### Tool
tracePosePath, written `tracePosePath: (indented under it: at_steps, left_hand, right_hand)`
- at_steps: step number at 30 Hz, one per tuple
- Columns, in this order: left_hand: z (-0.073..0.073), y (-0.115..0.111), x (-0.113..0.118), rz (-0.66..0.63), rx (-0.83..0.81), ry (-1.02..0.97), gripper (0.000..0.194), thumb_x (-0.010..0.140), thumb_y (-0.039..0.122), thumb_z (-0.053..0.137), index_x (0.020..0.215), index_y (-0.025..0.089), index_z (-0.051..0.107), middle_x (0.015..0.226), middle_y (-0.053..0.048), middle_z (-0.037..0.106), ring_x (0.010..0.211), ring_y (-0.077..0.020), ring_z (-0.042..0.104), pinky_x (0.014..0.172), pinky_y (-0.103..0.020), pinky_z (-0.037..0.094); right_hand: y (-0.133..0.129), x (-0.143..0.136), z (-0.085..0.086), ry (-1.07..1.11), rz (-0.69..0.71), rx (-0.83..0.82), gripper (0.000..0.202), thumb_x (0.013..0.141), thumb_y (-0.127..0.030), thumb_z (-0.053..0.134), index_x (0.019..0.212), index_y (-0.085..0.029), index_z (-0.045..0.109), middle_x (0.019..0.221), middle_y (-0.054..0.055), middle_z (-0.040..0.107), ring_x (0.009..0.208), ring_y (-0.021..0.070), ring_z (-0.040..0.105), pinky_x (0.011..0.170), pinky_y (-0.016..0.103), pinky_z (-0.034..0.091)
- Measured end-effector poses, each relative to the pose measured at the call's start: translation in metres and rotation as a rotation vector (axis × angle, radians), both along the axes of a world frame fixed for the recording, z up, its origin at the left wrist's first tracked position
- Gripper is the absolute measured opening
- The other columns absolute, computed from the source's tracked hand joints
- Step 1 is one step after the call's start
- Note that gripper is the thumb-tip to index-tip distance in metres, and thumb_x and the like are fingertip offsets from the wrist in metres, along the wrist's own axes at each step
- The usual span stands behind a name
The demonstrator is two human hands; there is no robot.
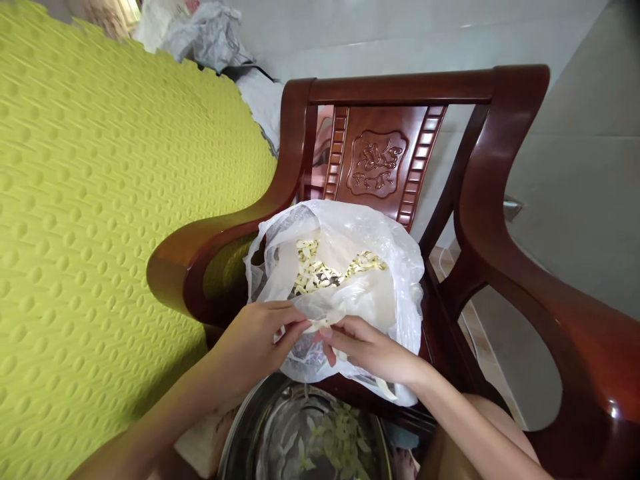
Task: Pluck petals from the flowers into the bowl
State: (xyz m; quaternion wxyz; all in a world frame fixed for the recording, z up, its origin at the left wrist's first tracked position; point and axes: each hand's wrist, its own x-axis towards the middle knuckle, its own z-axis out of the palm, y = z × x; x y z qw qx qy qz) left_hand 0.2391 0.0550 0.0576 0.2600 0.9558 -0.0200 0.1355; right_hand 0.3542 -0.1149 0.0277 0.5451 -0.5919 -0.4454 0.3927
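Observation:
My left hand [267, 337] and my right hand [363, 347] meet in front of a white plastic bag [407, 267]. Thumb and fingers of each are pinched together on a small pale flower [316, 326], which is partly covered by the fingertips. Inside the open bag lie many whitish-yellow flower pieces [320, 272], with folds of plastic over some of them. Just below my hands is a round metal basin [233, 450] holding pale green-white flowers [343, 437]; whether it has water in it I cannot tell.
The bag rests on the seat of a dark red wooden chair [400, 85] with curved armrests and a carved back. A yellow-green textured foam mat [100, 173] stands along the left. Grey plastic bags [205, 37] lie behind it. A grey tiled wall [370, 33] is behind the chair.

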Motion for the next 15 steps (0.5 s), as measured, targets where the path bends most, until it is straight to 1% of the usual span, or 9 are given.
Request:
tracePosePath:
  at_steps: [3,5,7,8,9,10,12,14,15]
  left_hand:
    - [0.0,0.0,-0.003,0.073,0.036,-0.076,0.028,0.088,0.03,0.052,0.074,0.019,0.073,0.065,-0.003,0.069,0.057,-0.0143,0.058,0.053,-0.022,0.038]
    - [0.001,0.003,-0.003,0.118,0.028,-0.125,0.026,0.087,0.03,0.055,0.071,0.02,0.074,0.063,-0.003,0.07,0.054,-0.0139,0.058,0.053,-0.022,0.038]
    - [0.002,0.006,-0.002,0.144,0.018,-0.152,0.026,0.085,0.03,0.058,0.067,0.02,0.074,0.059,-0.002,0.069,0.05,-0.0133,0.056,0.053,-0.023,0.037]
    - [0.001,0.007,-0.002,0.149,0.014,-0.156,0.027,0.084,0.03,0.059,0.064,0.02,0.074,0.057,-0.002,0.068,0.049,-0.0129,0.055,0.052,-0.023,0.036]
    - [0.001,0.008,-0.001,0.15,0.009,-0.156,0.028,0.084,0.031,0.059,0.062,0.019,0.073,0.055,-0.002,0.067,0.047,-0.0124,0.054,0.051,-0.023,0.036]
    - [0.0,0.007,0.0,0.145,0.004,-0.152,0.03,0.083,0.031,0.06,0.06,0.019,0.073,0.053,-0.001,0.066,0.047,-0.0121,0.053,0.05,-0.023,0.035]
    - [-0.001,0.004,0.0,0.13,-0.031,-0.126,0.031,0.084,0.033,0.059,0.06,0.018,0.073,0.052,-0.001,0.066,0.047,-0.0118,0.052,0.05,-0.022,0.035]
    - [-0.002,-0.001,0.001,0.123,-0.113,-0.076,0.033,0.084,0.035,0.059,0.06,0.017,0.072,0.053,-0.002,0.066,0.048,-0.012,0.054,0.05,-0.022,0.036]
    - [-0.002,-0.004,0.001,0.124,-0.165,-0.047,0.033,0.084,0.036,0.059,0.06,0.017,0.072,0.053,-0.002,0.067,0.048,-0.0122,0.054,0.049,-0.021,0.037]
  right_hand:
    - [0.001,0.006,-0.005,-0.104,-0.097,0.033,0.032,0.091,-0.048,0.052,0.077,-0.019,0.057,0.071,-0.001,0.05,0.068,0.0143,0.047,0.063,0.025,0.038]
    - [-0.002,0.012,-0.005,-0.195,-0.232,0.008,0.03,0.09,-0.046,0.055,0.076,-0.02,0.054,0.07,-0.002,0.048,0.064,0.013,0.045,0.058,0.025,0.035]
    - [-0.005,0.015,-0.002,-0.304,-0.384,-0.012,0.033,0.087,-0.046,0.059,0.07,-0.02,0.047,0.064,-0.005,0.041,0.056,0.011,0.037,0.052,0.024,0.029]
    - [-0.007,0.015,0.0,-0.346,-0.421,-0.007,0.036,0.086,-0.045,0.061,0.067,-0.021,0.042,0.061,-0.006,0.037,0.054,0.0104,0.033,0.051,0.024,0.026]
    - [-0.008,0.014,0.003,-0.375,-0.423,0.008,0.04,0.085,-0.044,0.062,0.064,-0.021,0.038,0.059,-0.006,0.033,0.053,0.0101,0.031,0.05,0.024,0.025]
    - [-0.009,0.012,0.004,-0.391,-0.391,0.029,0.042,0.084,-0.042,0.064,0.062,-0.021,0.036,0.058,-0.006,0.032,0.054,0.0101,0.03,0.05,0.023,0.025]
    - [-0.01,0.006,0.006,-0.404,-0.287,0.07,0.035,0.083,-0.039,0.066,0.065,-0.02,0.042,0.06,-0.006,0.037,0.056,0.0103,0.034,0.052,0.023,0.027]
    - [-0.008,0.0,0.004,-0.437,-0.265,0.098,0.019,0.084,-0.037,0.066,0.083,-0.021,0.055,0.063,-0.006,0.04,0.057,0.0105,0.037,0.052,0.023,0.029]
    - [-0.006,-0.002,0.002,-0.463,-0.283,0.107,0.02,0.084,-0.037,0.065,0.096,-0.022,0.058,0.064,-0.006,0.04,0.056,0.0105,0.038,0.052,0.023,0.029]
